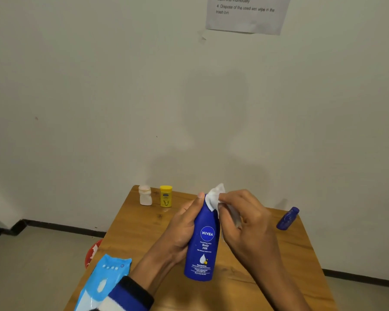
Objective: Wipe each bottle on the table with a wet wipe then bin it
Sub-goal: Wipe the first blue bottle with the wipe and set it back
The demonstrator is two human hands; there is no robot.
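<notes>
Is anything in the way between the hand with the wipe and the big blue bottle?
No. The right hand pinches the white wet wipe straight against the top of the tall blue Nivea lotion bottle, with nothing between wipe and bottle. The left hand grips the bottle's side, away from the wiped spot.

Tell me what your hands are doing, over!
Left hand grips tall blue Nivea lotion bottle. Right hand pinches white wet wipe against its top. Nothing in the way.

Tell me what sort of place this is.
Probably a bare room set up for a recorded exercise: a small wooden table against a plain wall, a taped-up instruction sheet, and toiletry bottles laid out.
</notes>
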